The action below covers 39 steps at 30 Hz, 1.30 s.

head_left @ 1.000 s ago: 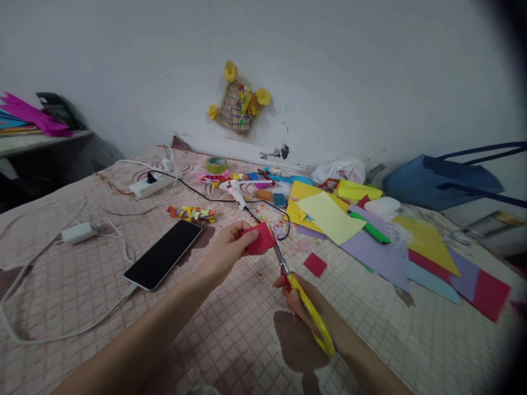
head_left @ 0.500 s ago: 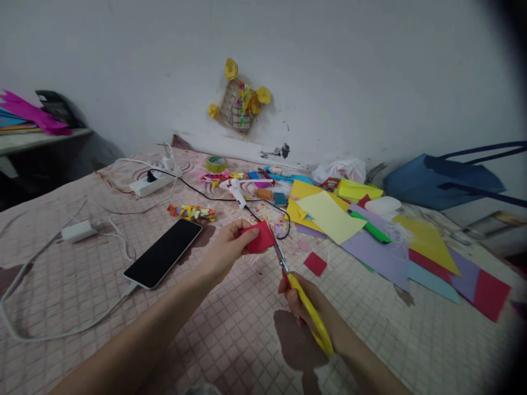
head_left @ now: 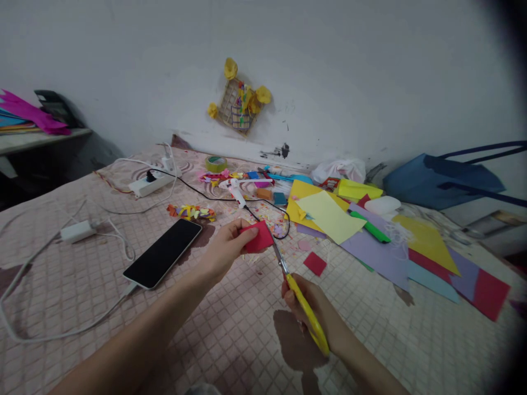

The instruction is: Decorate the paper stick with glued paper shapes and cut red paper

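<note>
Between thumb and fingers, my left hand (head_left: 230, 241) pinches a small red piece of paper (head_left: 260, 238) above the table. Yellow-handled scissors (head_left: 307, 307) are gripped in my right hand (head_left: 310, 304), their blades pointing up and away along the right edge of the red paper. The blades look closed or nearly so. Another red paper square (head_left: 315, 264) lies flat on the cloth, just beyond the scissors. Behind my left hand, small colourful paper scraps are scattered near a white glue gun (head_left: 236, 193).
A phone (head_left: 163, 254) with its charging cable lies left of my left arm. A power strip (head_left: 152, 184) stands behind it. Coloured paper sheets (head_left: 370, 258), a green cutter (head_left: 370, 227) and a white oval object (head_left: 382, 205) spread to the right. A blue bag (head_left: 440, 181) rests against the wall.
The scissor blades have drawn closer together, and the handles have closed in my right hand. My left hand and the red paper stay almost in place.
</note>
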Each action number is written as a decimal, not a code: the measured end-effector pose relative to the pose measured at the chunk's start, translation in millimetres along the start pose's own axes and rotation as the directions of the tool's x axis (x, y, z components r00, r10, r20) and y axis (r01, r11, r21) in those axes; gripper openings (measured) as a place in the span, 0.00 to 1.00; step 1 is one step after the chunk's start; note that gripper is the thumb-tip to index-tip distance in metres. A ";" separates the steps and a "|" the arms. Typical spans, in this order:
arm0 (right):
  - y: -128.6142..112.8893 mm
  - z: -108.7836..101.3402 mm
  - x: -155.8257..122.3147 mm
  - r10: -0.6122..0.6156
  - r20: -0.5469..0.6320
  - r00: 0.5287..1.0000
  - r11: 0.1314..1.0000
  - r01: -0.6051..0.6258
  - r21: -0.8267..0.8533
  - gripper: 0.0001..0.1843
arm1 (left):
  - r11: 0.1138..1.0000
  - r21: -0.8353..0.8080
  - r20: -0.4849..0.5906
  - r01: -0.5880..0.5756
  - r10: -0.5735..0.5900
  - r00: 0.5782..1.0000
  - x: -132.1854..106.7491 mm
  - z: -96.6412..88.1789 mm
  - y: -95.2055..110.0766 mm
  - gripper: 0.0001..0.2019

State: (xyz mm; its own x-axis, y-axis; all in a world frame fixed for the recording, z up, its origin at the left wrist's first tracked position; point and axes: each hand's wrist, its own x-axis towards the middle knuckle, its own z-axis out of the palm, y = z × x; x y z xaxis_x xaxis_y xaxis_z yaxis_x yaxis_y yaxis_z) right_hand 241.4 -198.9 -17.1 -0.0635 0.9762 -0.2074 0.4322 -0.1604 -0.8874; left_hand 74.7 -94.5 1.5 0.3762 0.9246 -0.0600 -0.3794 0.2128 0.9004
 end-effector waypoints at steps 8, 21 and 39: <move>0.9 0.2 1.5 0.012 0.004 1.000 1.000 -0.012 0.007 0.19 | 1.000 0.011 -0.007 0.003 -0.003 1.000 0.0 -0.1 1.2 0.12; 28.7 -2.3 1.8 -0.088 0.160 0.983 0.989 0.067 0.132 0.29 | 1.000 0.023 -0.011 -0.005 0.005 1.000 0.0 -0.2 0.1 0.12; 14.0 -2.5 0.7 -0.123 0.126 0.984 0.992 0.119 0.040 0.27 | 1.000 0.013 -0.020 0.000 0.000 1.000 -0.6 1.2 0.2 0.13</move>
State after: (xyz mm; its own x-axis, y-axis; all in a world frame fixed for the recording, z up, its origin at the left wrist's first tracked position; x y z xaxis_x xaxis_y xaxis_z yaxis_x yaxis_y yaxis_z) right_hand 249.6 -200.2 -28.7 -0.2291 0.9623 -0.1469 0.3848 -0.0491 -0.9217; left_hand 75.4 -95.4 2.3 0.3594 0.9307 -0.0683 -0.3680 0.2086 0.9061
